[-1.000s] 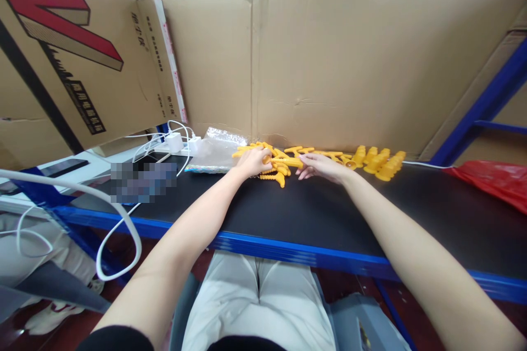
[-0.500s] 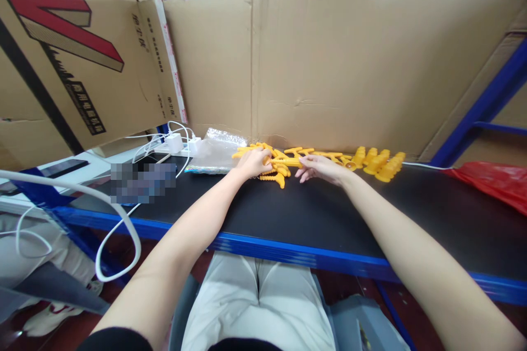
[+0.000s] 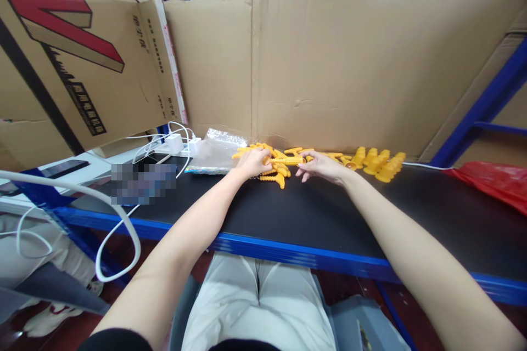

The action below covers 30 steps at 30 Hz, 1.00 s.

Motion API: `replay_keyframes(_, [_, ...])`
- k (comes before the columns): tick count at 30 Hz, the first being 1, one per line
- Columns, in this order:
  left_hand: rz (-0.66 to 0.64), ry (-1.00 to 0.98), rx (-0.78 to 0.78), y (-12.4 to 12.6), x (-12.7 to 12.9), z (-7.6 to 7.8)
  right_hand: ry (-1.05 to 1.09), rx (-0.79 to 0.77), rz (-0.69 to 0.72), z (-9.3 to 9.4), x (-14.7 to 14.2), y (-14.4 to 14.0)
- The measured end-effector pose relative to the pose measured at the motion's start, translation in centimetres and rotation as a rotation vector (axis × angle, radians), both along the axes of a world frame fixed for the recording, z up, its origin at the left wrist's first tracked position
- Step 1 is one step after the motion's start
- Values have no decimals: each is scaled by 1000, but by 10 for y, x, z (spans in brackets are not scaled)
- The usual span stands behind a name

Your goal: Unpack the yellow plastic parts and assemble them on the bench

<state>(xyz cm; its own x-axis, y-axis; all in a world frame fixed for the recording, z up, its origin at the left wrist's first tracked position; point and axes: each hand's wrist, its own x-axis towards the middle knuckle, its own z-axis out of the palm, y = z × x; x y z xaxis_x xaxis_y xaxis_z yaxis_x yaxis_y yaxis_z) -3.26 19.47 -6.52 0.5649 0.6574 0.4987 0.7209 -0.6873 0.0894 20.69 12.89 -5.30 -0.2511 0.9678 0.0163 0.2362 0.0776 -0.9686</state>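
Change: yellow plastic rod piece lifted slightly since earlier.
Hands: left hand, right hand — both pinching it.
Progress: row of finished yellow cone-shaped pieces at right — loose yellow pile remains.

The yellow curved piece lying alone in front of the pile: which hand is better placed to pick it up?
Probably the left hand. It rests just above the yellow curved piece, while the right hand sits further away, its fingertips on a yellow rod that both hands seem to hold.

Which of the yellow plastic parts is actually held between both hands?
The straight yellow bar, lifted between the left hand and right hand. The curved ribbed piece and the cone-shaped parts lie untouched on the black shelf.
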Motion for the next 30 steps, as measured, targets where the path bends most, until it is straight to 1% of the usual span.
replay_keyframes(10, [19, 9, -16, -6, 1, 3, -91, 20, -32, 0, 1, 2])
replay_keyframes(16, [10, 7, -5, -5, 0, 3, -121, 53, -60, 3, -2, 1])
replay_keyframes(24, [16, -9, -11, -2, 0, 1, -124, 77, -115, -2, 0, 5])
replay_keyframes(30, [5, -22, -17, 0, 0, 1, -125, 136, -110, -3, 3, 7])
